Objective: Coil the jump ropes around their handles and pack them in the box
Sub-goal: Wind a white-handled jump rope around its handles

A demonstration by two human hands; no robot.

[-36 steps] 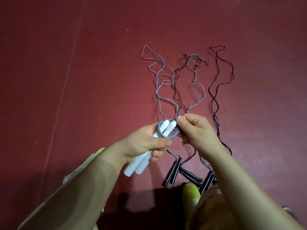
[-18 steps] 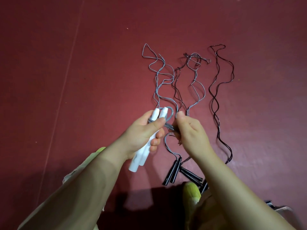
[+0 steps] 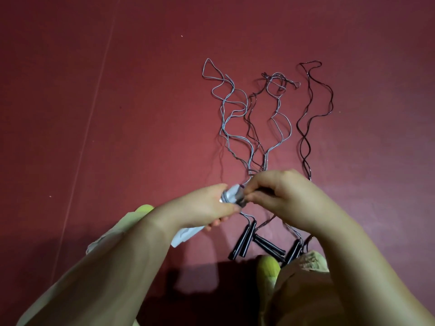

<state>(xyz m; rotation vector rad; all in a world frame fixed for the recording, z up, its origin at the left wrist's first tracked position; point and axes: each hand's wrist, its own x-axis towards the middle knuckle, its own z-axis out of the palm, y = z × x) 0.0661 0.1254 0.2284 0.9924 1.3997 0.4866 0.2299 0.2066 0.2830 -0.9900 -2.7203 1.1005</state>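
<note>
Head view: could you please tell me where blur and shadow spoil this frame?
Head view: the white handles and the left hand and right hand are smeared by motion; a dark shadow falls low on the red floor; the loose ropes stay fairly sharp.

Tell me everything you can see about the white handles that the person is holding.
The white handles are two slim, smooth sticks, plastic by their look, held side by side and tilted, lower ends toward the person. The left hand grips them around the middle, hiding most of their length. Grey cord is wound around their upper ends, where the right hand pinches it. The picture is blurred there, so the number of turns cannot be counted. They are held above the red floor.
</note>
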